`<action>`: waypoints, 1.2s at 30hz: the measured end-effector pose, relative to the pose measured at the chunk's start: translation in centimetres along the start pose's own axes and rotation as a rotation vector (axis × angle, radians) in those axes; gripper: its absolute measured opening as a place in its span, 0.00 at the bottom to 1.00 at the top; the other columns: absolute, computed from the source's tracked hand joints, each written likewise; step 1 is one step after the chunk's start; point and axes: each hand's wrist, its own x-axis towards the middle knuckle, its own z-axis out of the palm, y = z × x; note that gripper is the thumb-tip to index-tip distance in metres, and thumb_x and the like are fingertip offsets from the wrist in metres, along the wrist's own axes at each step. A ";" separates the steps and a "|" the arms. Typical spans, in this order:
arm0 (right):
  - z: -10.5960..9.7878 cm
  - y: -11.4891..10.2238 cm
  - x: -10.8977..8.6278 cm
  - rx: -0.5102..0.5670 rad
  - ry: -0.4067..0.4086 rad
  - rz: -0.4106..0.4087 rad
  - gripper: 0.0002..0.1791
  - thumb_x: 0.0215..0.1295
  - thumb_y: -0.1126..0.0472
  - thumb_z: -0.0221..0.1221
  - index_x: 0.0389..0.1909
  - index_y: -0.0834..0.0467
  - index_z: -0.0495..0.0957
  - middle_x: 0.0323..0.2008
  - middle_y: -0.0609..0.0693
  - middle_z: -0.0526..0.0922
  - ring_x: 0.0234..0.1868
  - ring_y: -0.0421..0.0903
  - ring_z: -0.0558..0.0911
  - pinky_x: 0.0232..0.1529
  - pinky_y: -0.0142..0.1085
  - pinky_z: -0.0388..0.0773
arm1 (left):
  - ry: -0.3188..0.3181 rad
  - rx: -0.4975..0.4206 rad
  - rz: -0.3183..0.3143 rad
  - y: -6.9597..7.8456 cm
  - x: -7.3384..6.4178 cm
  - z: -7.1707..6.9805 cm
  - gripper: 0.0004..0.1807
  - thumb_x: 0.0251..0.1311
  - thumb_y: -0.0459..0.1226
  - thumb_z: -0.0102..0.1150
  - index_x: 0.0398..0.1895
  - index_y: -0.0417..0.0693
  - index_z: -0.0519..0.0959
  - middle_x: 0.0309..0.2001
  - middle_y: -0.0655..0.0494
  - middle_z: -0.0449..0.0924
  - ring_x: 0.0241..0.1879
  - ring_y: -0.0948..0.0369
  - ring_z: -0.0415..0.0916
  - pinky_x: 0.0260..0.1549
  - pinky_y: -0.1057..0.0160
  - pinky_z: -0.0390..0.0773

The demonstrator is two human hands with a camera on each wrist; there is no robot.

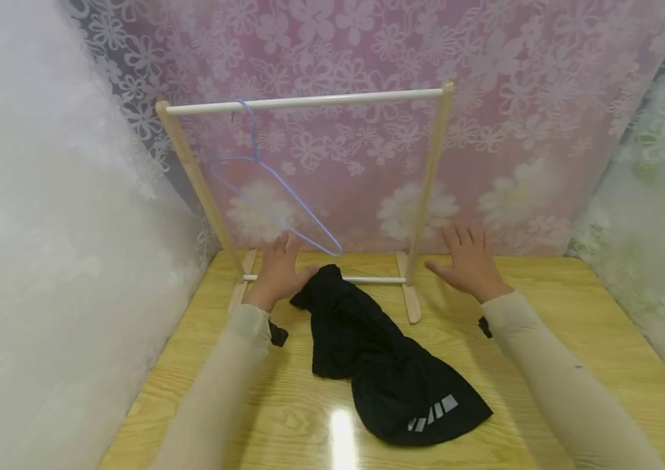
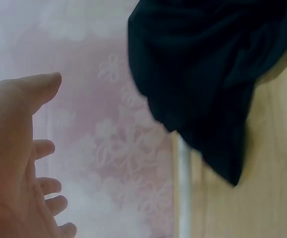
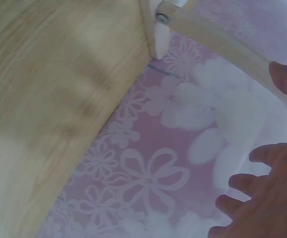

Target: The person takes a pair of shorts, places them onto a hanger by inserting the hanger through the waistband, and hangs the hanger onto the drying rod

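Observation:
A black garment (image 1: 362,339) lies bunched and twisted on the wooden table, grey slanted bars printed at its near end. My left hand (image 1: 278,271) is held with fingers spread at the garment's far end, its thumb overlapping the cloth in the head view. In the left wrist view, a gap shows between that hand (image 2: 14,158) and the garment (image 2: 198,74). My right hand (image 1: 471,264) hovers with spread fingers to the right of the rack, holding nothing. A blue wire hanger (image 1: 303,203) hangs from the rack's white top rail (image 1: 338,100), toward its left side.
The rack has light wooden side posts (image 1: 429,176), flat feet (image 1: 409,303) and a white lower bar (image 1: 373,280). It stands at the back of the table (image 1: 544,365). Floral curtains (image 1: 520,130) close off the back and sides.

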 end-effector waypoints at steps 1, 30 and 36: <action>0.1 0.2 -0.1 -0.006 -0.024 0.003 0.51 0.70 0.37 0.61 0.81 0.63 0.52 0.78 0.71 0.50 0.78 0.72 0.48 0.72 0.71 0.28 | -0.005 -0.007 0.009 0.1 -0.1 0.4 0.46 0.74 0.63 0.49 0.84 0.48 0.50 0.82 0.35 0.40 0.80 0.36 0.41 0.75 0.35 0.44; 3.6 2.6 -3.2 -0.034 -0.758 0.254 0.61 0.58 0.35 0.72 0.76 0.73 0.57 0.71 0.81 0.57 0.71 0.78 0.61 0.57 0.71 0.70 | -0.610 0.142 0.056 9.8 -3.2 7.1 0.49 0.58 0.64 0.68 0.81 0.68 0.60 0.81 0.48 0.52 0.79 0.42 0.51 0.67 0.40 0.68; 3.6 2.0 -2.5 -0.033 -0.785 0.266 0.61 0.59 0.35 0.71 0.77 0.72 0.54 0.72 0.80 0.55 0.71 0.78 0.59 0.58 0.72 0.69 | -0.566 0.182 0.058 10.2 -3.2 7.8 0.49 0.58 0.60 0.71 0.80 0.62 0.61 0.78 0.45 0.56 0.74 0.41 0.58 0.63 0.45 0.74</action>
